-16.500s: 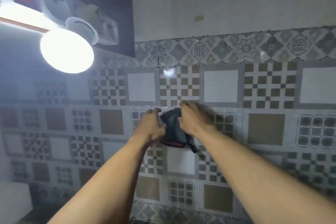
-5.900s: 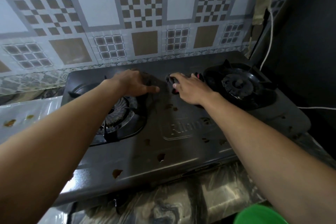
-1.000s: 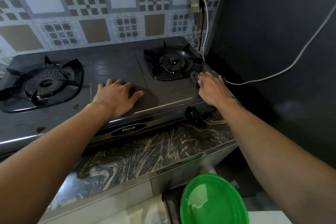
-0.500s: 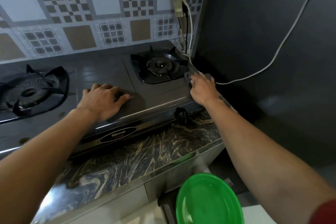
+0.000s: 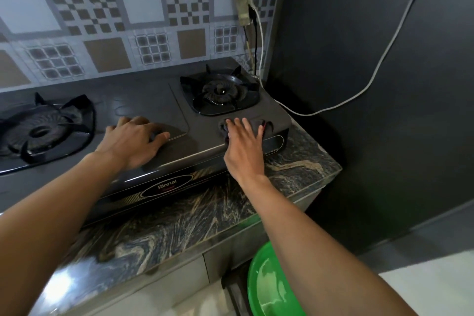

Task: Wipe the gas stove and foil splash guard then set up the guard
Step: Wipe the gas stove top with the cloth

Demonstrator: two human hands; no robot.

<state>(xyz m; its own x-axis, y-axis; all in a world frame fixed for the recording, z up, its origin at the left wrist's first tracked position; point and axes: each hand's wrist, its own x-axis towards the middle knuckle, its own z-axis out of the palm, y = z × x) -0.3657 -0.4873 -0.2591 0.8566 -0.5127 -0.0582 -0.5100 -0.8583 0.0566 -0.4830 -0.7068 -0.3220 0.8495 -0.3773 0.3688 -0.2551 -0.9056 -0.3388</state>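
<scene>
A patterned tile wall (image 5: pixel 123 20) backs a marbled stone counter (image 5: pixel 184 223), which carries a dark two-burner Rinnai gas stove (image 5: pixel 154 108). A green basin (image 5: pixel 269 285) sits below the counter's right end. The left hand (image 5: pixel 133 140) lies flat with fingers spread on the stove top between the burners, grasping nothing. The right hand (image 5: pixel 245 145) presses flat, fingers extended, on a dark cloth (image 5: pixel 259 124) at the stove's front right corner, before the right burner (image 5: pixel 220 91).
</scene>
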